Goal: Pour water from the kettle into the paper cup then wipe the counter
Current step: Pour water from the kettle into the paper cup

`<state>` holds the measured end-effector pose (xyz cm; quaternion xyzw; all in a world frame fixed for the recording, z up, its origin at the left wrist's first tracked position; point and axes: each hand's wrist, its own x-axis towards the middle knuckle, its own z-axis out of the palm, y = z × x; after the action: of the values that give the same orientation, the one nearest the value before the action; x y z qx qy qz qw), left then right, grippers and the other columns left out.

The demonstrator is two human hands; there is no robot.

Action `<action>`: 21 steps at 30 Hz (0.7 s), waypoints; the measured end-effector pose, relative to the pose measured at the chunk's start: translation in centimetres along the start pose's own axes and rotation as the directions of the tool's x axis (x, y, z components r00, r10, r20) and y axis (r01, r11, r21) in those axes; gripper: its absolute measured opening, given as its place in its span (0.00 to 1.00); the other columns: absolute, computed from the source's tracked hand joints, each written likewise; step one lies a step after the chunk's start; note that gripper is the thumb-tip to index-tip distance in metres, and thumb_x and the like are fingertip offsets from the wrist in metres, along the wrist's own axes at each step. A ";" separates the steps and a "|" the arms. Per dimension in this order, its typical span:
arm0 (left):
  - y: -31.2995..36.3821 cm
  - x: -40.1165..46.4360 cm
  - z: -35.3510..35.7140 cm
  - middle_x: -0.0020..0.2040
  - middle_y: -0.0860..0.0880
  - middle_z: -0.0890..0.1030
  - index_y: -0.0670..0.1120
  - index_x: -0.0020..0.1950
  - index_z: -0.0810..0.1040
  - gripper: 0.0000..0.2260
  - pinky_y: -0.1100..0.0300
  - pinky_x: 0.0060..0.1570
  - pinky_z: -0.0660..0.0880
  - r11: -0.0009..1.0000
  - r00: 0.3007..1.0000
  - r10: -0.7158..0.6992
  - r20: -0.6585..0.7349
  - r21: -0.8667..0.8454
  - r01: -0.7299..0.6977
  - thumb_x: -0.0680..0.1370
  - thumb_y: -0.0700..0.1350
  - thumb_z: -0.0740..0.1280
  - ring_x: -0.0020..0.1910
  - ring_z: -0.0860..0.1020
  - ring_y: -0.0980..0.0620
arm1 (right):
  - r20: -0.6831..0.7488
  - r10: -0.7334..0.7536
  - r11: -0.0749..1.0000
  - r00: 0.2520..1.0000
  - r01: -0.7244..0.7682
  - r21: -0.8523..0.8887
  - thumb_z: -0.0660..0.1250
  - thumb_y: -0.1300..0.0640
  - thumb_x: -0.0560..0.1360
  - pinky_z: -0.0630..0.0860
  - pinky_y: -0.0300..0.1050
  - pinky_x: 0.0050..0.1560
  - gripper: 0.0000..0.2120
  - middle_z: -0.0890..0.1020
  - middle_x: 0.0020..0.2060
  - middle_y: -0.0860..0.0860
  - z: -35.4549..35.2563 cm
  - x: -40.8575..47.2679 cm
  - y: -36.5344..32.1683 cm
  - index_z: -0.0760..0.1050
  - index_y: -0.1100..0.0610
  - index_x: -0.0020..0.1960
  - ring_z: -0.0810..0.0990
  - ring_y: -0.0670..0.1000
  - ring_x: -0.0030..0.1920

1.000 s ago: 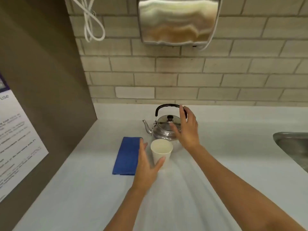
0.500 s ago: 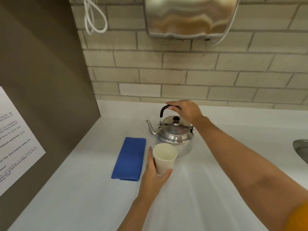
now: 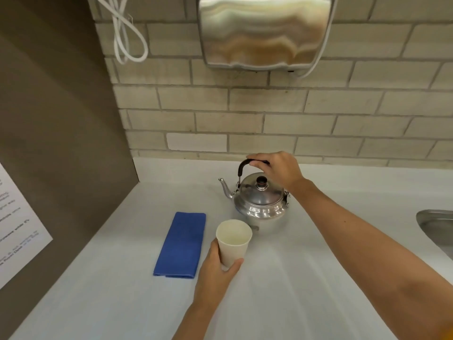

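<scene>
A shiny steel kettle [image 3: 261, 202] with a black knob and black handle sits on the white counter [image 3: 282, 278], its spout pointing left. My right hand [image 3: 275, 169] is closed over the top of the handle. A white paper cup [image 3: 233, 241] stands upright just in front of the kettle, and it looks empty. My left hand [image 3: 215, 273] wraps its lower part from the near side. A folded blue cloth [image 3: 181, 245] lies flat on the counter to the left of the cup.
A brick wall runs along the back, with a steel hand dryer [image 3: 263, 33] and a looped white cable [image 3: 127, 38] above. A brown side panel with a printed notice [image 3: 17, 231] closes the left. A steel sink rim [image 3: 436, 224] shows at the right edge.
My right hand went from hovering beside the kettle to gripping its handle. My left hand closed around the cup. The kettle and cloth have stayed in place.
</scene>
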<state>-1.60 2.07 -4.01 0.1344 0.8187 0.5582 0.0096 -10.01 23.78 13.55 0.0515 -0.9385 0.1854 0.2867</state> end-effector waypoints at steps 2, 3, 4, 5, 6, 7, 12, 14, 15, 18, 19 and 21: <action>-0.1 0.1 0.0 0.58 0.57 0.73 0.55 0.65 0.63 0.29 0.75 0.45 0.68 1.000 1.000 0.003 -0.009 0.003 -0.003 0.69 0.52 0.73 0.55 0.73 0.58 | -0.027 -0.026 1.000 0.999 0.026 -0.010 0.67 0.48 0.73 0.68 0.35 0.33 0.10 0.87 0.43 0.49 -1.8 0.0 -0.5 0.80 0.46 0.53 0.77 0.45 0.33; -0.1 0.0 0.1 0.57 0.56 0.73 0.55 0.65 0.63 0.29 0.74 0.45 0.68 1.000 1.000 0.007 -0.013 0.005 -0.007 0.69 0.52 0.73 0.54 0.73 0.58 | -0.037 -0.045 0.999 0.998 0.044 -0.020 0.68 0.48 0.73 0.65 0.32 0.31 0.10 0.87 0.42 0.49 -2.9 0.0 -0.8 0.80 0.46 0.53 0.74 0.42 0.31; 0.0 0.0 0.1 0.56 0.57 0.74 0.55 0.64 0.63 0.28 0.75 0.44 0.68 1.000 1.000 0.012 -0.014 0.005 -0.012 0.69 0.52 0.73 0.53 0.73 0.59 | -0.045 -0.059 0.998 0.997 0.058 -0.027 0.68 0.47 0.72 0.62 0.30 0.29 0.10 0.87 0.40 0.49 -4.0 0.0 -1.3 0.80 0.46 0.53 0.71 0.40 0.30; 0.0 0.0 0.1 0.56 0.57 0.73 0.55 0.64 0.63 0.28 0.75 0.43 0.68 1.000 1.000 0.016 -0.014 0.004 -0.016 0.69 0.52 0.73 0.52 0.73 0.59 | -0.044 -0.065 0.997 0.997 0.064 -0.032 0.68 0.47 0.72 0.61 0.29 0.29 0.10 0.87 0.40 0.49 -5.1 0.1 -1.7 0.81 0.45 0.52 0.69 0.39 0.28; 0.1 0.0 0.0 0.55 0.57 0.73 0.54 0.65 0.63 0.29 0.75 0.43 0.68 1.000 1.000 0.020 -0.012 -0.001 -0.020 0.69 0.51 0.73 0.51 0.73 0.60 | -0.027 -0.070 0.997 0.997 0.068 -0.041 0.68 0.46 0.72 0.61 0.29 0.30 0.10 0.87 0.41 0.48 -6.2 0.1 -2.2 0.81 0.45 0.52 0.70 0.38 0.28; 0.1 -0.1 0.0 0.55 0.58 0.73 0.54 0.65 0.64 0.29 0.74 0.43 0.68 1.000 1.000 0.022 -0.010 -0.010 -0.022 0.69 0.51 0.73 0.51 0.73 0.60 | 0.003 -0.077 0.995 0.997 0.077 -0.057 0.68 0.46 0.72 0.63 0.30 0.31 0.10 0.87 0.43 0.47 -7.2 0.1 -2.7 0.80 0.44 0.52 0.73 0.40 0.30; 0.1 -0.1 0.0 0.56 0.54 0.75 0.52 0.65 0.65 0.28 0.64 0.50 0.70 0.999 1.000 0.025 -0.013 -0.042 -0.026 0.69 0.50 0.73 0.53 0.74 0.55 | 0.204 -0.112 0.985 0.972 0.136 -0.108 0.68 0.44 0.71 0.70 0.40 0.43 0.09 0.85 0.50 0.42 -10.7 0.1 -5.1 0.80 0.41 0.51 0.80 0.47 0.48; 0.2 -0.2 0.0 0.56 0.53 0.75 0.51 0.66 0.65 0.28 0.61 0.52 0.72 0.999 1.000 0.026 -0.017 -0.036 -0.026 0.69 0.50 0.73 0.54 0.74 0.53 | 0.289 -0.099 0.982 0.952 0.141 -0.129 0.68 0.42 0.70 0.70 0.39 0.42 0.09 0.85 0.48 0.41 -11.5 -0.3 -6.1 0.79 0.38 0.50 0.79 0.45 0.47; 0.2 -0.2 0.0 0.56 0.53 0.75 0.51 0.66 0.65 0.29 0.60 0.52 0.72 0.999 0.999 0.023 -0.023 -0.025 -0.024 0.69 0.50 0.73 0.54 0.75 0.53 | 0.321 -0.092 0.979 0.942 0.144 -0.142 0.68 0.41 0.70 0.69 0.37 0.40 0.09 0.84 0.48 0.40 -11.8 -0.5 -6.5 0.78 0.37 0.50 0.77 0.44 0.45; 0.3 -0.2 0.0 0.55 0.53 0.75 0.51 0.66 0.64 0.29 0.59 0.50 0.72 1.000 0.999 0.025 -0.029 -0.002 -0.026 0.69 0.51 0.73 0.53 0.74 0.52 | 0.371 -0.098 0.972 0.923 0.168 -0.161 0.67 0.40 0.70 0.63 0.34 0.34 0.10 0.82 0.40 0.37 -12.2 -1.4 -8.0 0.78 0.37 0.50 0.74 0.37 0.35; 0.4 -0.2 0.0 0.55 0.54 0.74 0.51 0.66 0.64 0.29 0.59 0.49 0.72 1.000 0.999 0.029 -0.030 -0.004 -0.029 0.69 0.51 0.73 0.52 0.74 0.53 | 0.383 -0.110 0.967 0.917 0.188 -0.172 0.67 0.40 0.70 0.62 0.35 0.32 0.10 0.80 0.35 0.35 -12.3 -1.6 -8.5 0.78 0.38 0.51 0.73 0.34 0.33; 0.3 -0.2 -0.1 0.54 0.54 0.74 0.51 0.65 0.64 0.28 0.60 0.49 0.72 0.999 0.999 0.033 -0.028 -0.012 -0.033 0.69 0.51 0.73 0.52 0.74 0.53 | 0.411 -0.143 0.945 0.901 0.248 -0.214 0.67 0.41 0.71 0.60 0.36 0.30 0.09 0.74 0.27 0.32 -12.3 -2.0 -9.3 0.79 0.39 0.51 0.72 0.31 0.30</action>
<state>-1.37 2.07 -3.73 0.1400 0.8129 0.5652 -0.0102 -0.11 19.74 24.82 0.1438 -0.9826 0.0163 0.1160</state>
